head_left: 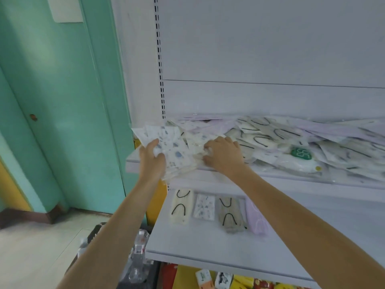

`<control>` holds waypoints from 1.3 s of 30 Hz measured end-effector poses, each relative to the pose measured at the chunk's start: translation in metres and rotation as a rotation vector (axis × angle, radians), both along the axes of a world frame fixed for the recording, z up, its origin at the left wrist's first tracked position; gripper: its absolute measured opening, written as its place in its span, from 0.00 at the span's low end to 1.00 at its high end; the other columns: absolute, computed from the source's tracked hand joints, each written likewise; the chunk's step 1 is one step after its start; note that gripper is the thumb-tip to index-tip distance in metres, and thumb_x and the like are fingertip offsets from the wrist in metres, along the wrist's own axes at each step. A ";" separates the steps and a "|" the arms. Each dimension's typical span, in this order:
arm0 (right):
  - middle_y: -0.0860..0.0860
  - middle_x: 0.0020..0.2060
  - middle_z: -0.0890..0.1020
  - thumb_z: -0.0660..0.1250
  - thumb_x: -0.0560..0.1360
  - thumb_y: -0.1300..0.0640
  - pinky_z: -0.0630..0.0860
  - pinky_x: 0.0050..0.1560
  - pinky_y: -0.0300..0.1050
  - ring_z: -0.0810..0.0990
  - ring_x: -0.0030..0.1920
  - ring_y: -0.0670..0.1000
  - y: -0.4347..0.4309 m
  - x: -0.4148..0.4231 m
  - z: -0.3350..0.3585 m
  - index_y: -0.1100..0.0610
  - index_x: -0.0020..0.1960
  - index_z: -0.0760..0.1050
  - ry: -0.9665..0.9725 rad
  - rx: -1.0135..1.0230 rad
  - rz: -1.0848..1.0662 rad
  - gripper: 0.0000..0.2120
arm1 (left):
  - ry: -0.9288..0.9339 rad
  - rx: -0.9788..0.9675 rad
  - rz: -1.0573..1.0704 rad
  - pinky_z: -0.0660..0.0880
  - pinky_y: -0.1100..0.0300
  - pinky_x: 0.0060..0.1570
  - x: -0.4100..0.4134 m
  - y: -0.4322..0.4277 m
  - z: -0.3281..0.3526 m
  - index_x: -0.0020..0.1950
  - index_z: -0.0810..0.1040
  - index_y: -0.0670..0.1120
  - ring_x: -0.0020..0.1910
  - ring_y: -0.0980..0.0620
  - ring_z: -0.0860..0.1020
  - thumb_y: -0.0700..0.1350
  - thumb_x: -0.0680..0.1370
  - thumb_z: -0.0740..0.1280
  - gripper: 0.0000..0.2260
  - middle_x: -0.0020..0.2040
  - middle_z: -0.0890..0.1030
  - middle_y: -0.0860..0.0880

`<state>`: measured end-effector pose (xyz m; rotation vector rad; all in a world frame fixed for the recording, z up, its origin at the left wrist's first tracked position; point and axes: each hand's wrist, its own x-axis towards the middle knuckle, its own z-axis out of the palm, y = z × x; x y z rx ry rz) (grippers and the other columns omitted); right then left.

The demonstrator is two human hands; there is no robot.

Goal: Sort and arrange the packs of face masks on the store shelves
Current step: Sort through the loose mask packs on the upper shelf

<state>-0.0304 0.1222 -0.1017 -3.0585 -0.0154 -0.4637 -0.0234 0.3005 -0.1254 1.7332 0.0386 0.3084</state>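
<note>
While the person stands close to the shelving, the left hand [151, 155] holds a fan of speckled packs [173, 147] at the left end of the upper shelf [291, 180]. The thumb lies across the front and the fingers [150, 142] curl round behind. The wrappers overlap, so the packs in the fan are hard to count.

The right hand [224, 155] is just beside it, palm down on the front of the heap of packs [291, 136] that covers that shelf. Its fingers [207, 152] are bent, with the tips on a pale pack [198, 147] that touches the fan. The thumb is hidden, so I cannot tell whether they pinch the pack or only press on it.

The heap is a jumble of cream packs with black loops and lilac ones, too tangled to count, and it is cut off at the right. One green-labelled pack [301, 153] lies on top near the front.

On the lower shelf [208, 247] four packs lie side by side in a row. They are a cream pack [181, 206], a small speckled pack [204, 206], a grey pack [230, 215] and a lilac pack [257, 220], which is partly covered by the right forearm.

Below, bright boxes [229, 280] are cut off by the bottom edge.
</note>
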 end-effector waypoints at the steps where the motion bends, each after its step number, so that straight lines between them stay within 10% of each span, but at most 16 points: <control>1: 0.51 0.62 0.73 0.60 0.77 0.49 0.61 0.64 0.49 0.67 0.65 0.55 0.001 0.001 -0.002 0.49 0.65 0.71 -0.034 0.010 -0.015 0.17 | 0.016 0.002 0.012 0.70 0.66 0.32 0.000 -0.001 -0.001 0.72 0.64 0.49 0.35 0.61 0.69 0.33 0.79 0.54 0.23 0.73 0.59 0.49; 11: 0.49 0.52 0.75 0.62 0.76 0.50 0.58 0.66 0.48 0.69 0.59 0.53 0.003 -0.004 -0.008 0.54 0.47 0.71 -0.127 0.088 0.092 0.07 | 0.076 0.070 0.068 0.68 0.67 0.29 0.003 0.008 -0.003 0.73 0.64 0.47 0.37 0.59 0.70 0.34 0.79 0.54 0.23 0.74 0.58 0.48; 14: 0.51 0.37 0.74 0.58 0.79 0.52 0.67 0.50 0.47 0.74 0.43 0.55 0.007 -0.007 -0.007 0.56 0.44 0.65 -0.306 0.346 0.132 0.09 | 0.074 0.049 0.043 0.69 0.63 0.33 0.001 0.008 0.000 0.71 0.67 0.46 0.39 0.55 0.72 0.36 0.79 0.56 0.20 0.72 0.61 0.48; 17: 0.52 0.33 0.72 0.57 0.80 0.54 0.61 0.35 0.46 0.70 0.34 0.54 0.018 -0.016 0.000 0.58 0.44 0.62 -0.450 0.554 0.219 0.09 | 0.067 -0.043 -0.038 0.62 0.56 0.35 -0.001 0.003 0.006 0.43 0.73 0.50 0.39 0.50 0.67 0.45 0.81 0.56 0.09 0.45 0.71 0.51; 19: 0.51 0.38 0.76 0.59 0.79 0.53 0.63 0.40 0.44 0.74 0.41 0.52 0.029 -0.020 -0.003 0.57 0.47 0.67 -0.203 0.433 0.367 0.08 | 0.062 -0.157 -0.104 0.62 0.58 0.36 0.000 0.001 0.010 0.39 0.68 0.53 0.37 0.55 0.66 0.52 0.81 0.56 0.11 0.38 0.67 0.56; 23: 0.51 0.65 0.73 0.64 0.75 0.55 0.62 0.65 0.44 0.69 0.65 0.51 0.035 -0.019 -0.009 0.56 0.61 0.71 0.235 0.193 0.567 0.15 | 0.061 -0.016 -0.108 0.72 0.59 0.41 0.007 0.008 -0.001 0.53 0.75 0.47 0.47 0.50 0.76 0.37 0.77 0.61 0.09 0.55 0.76 0.47; 26: 0.49 0.62 0.74 0.61 0.77 0.60 0.65 0.60 0.39 0.70 0.62 0.47 0.024 -0.008 0.012 0.57 0.64 0.71 0.076 0.497 0.479 0.16 | 0.080 -0.013 -0.077 0.75 0.53 0.55 0.011 0.019 -0.011 0.69 0.69 0.46 0.61 0.47 0.74 0.34 0.75 0.61 0.22 0.67 0.71 0.45; 31: 0.56 0.62 0.74 0.59 0.77 0.52 0.67 0.60 0.49 0.69 0.63 0.57 -0.002 0.035 0.016 0.56 0.67 0.70 0.107 0.110 0.068 0.20 | -0.005 -0.043 -0.079 0.64 0.47 0.69 0.008 0.020 -0.005 0.76 0.54 0.56 0.73 0.47 0.61 0.31 0.77 0.60 0.33 0.75 0.59 0.51; 34: 0.54 0.55 0.78 0.57 0.77 0.51 0.66 0.56 0.47 0.72 0.59 0.57 -0.003 0.044 0.009 0.56 0.58 0.77 0.012 0.147 -0.001 0.16 | -0.057 0.043 -0.076 0.70 0.78 0.47 0.002 0.016 -0.002 0.74 0.62 0.52 0.58 0.60 0.70 0.33 0.79 0.57 0.25 0.73 0.60 0.50; 39: 0.56 0.42 0.80 0.56 0.78 0.53 0.65 0.44 0.44 0.77 0.48 0.59 0.005 0.036 0.015 0.62 0.47 0.74 -0.088 0.434 -0.026 0.13 | 0.020 0.055 -0.024 0.68 0.77 0.26 -0.001 0.014 0.001 0.72 0.66 0.47 0.34 0.63 0.66 0.37 0.81 0.56 0.19 0.72 0.61 0.47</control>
